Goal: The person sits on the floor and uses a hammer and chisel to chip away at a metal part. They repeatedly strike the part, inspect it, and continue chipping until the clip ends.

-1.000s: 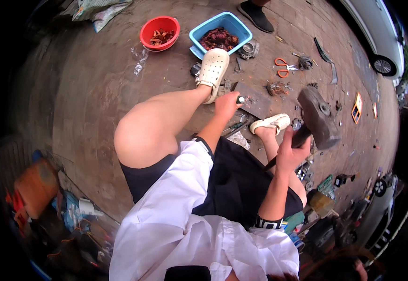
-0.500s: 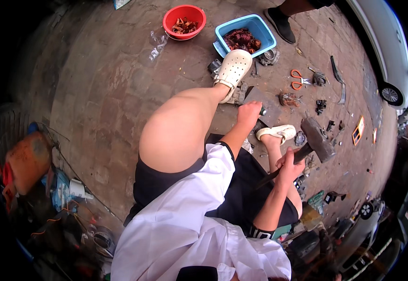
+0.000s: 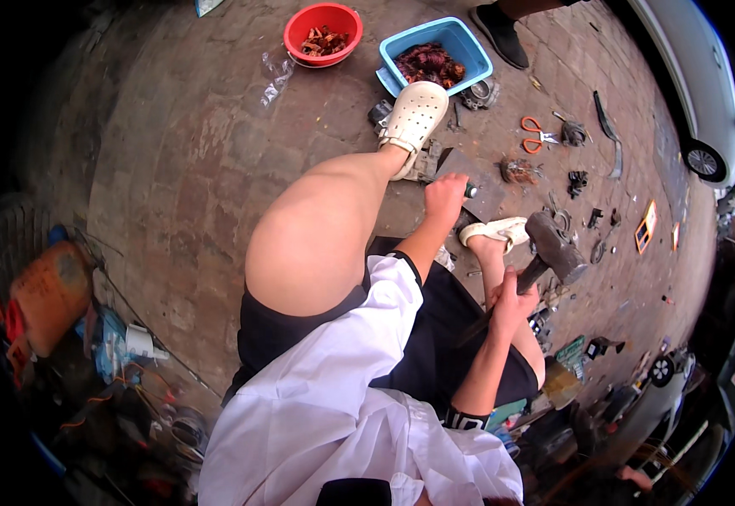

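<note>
My left hand [image 3: 445,198] is closed around a green rod-like tool [image 3: 470,191] with a shiny round end; its lower part is hidden, so its exact kind is unclear. It is held over a flat dark metal plate [image 3: 487,201] on the ground between my feet. In my right hand [image 3: 515,302] is the handle of a heavy sledgehammer [image 3: 556,247], its dark steel head raised right of my left hand and apart from the green tool. My cream clog [image 3: 416,118] rests by a metal part [image 3: 426,162] beside the plate.
A red bucket [image 3: 290,49] and a blue basin [image 3: 479,67] hold reddish copper-coloured scraps. Orange-handled scissors [image 3: 532,135], a wire bundle [image 3: 519,171] and motor parts lie on the paving. Another person's shoe [image 3: 502,35] is ahead; a white car [image 3: 705,101] stands right, an orange container [image 3: 51,287] left.
The sledgehammer and my right hand have shifted a little to the left. My left hand keeps its grip on the green tool, and the whole view has moved slightly.
</note>
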`<move>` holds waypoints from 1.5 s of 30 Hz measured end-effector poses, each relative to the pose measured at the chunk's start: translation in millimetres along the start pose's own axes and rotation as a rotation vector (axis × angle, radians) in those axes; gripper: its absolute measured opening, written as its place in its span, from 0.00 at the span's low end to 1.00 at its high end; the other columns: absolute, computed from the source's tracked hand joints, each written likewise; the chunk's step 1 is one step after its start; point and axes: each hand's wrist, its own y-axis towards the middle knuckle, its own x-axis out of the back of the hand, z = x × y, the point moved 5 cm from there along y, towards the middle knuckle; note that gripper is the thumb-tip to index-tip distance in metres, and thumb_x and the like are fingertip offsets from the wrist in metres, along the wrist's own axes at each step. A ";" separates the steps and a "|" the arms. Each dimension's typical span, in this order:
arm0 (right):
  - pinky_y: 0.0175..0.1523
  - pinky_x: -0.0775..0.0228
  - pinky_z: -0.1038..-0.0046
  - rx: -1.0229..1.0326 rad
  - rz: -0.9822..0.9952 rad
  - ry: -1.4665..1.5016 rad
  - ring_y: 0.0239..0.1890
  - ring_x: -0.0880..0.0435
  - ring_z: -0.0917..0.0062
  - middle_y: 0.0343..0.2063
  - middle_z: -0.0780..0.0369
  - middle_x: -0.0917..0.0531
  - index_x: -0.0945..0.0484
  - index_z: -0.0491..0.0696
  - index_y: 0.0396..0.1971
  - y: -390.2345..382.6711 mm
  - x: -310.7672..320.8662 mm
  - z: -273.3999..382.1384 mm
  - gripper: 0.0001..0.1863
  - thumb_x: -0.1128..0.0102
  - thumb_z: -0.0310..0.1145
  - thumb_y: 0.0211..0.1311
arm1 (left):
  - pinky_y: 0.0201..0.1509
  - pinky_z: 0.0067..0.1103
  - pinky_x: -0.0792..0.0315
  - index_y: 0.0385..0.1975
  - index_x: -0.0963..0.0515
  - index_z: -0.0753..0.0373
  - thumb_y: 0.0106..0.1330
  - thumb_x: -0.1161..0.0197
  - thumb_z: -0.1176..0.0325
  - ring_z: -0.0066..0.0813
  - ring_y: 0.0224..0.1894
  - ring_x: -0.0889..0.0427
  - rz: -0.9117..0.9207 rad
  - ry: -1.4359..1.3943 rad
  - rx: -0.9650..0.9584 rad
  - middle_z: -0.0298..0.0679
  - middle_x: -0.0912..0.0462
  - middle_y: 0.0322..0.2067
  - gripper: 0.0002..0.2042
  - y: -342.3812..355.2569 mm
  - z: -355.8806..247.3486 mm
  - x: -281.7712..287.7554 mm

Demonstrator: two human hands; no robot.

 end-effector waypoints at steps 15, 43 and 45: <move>0.31 0.33 0.70 0.412 -0.059 -0.583 0.22 0.25 0.70 0.16 0.56 0.24 0.27 0.35 0.25 30.8 -60.0 -14.8 0.12 0.44 0.32 0.53 | 0.31 0.31 0.30 0.27 0.30 0.59 0.42 0.31 0.68 0.39 0.33 0.22 0.056 -0.071 0.050 0.37 0.24 0.29 0.15 7.2 6.8 12.7; 0.33 0.33 0.65 0.277 0.044 -0.562 0.25 0.22 0.58 0.20 0.47 0.23 0.26 0.35 0.28 42.6 -56.2 -18.4 0.12 0.43 0.30 0.50 | 0.30 0.33 0.31 0.26 0.31 0.58 0.44 0.33 0.68 0.42 0.32 0.23 0.016 -0.111 0.083 0.40 0.24 0.27 0.13 -0.4 18.6 12.9; 0.28 0.36 0.70 0.380 -0.085 -0.505 0.20 0.27 0.72 0.16 0.57 0.25 0.27 0.37 0.24 38.7 -33.6 10.3 0.10 0.44 0.30 0.54 | 0.30 0.34 0.31 0.26 0.31 0.59 0.45 0.33 0.68 0.42 0.31 0.23 -0.012 -0.122 0.085 0.40 0.24 0.26 0.13 -0.1 21.4 11.4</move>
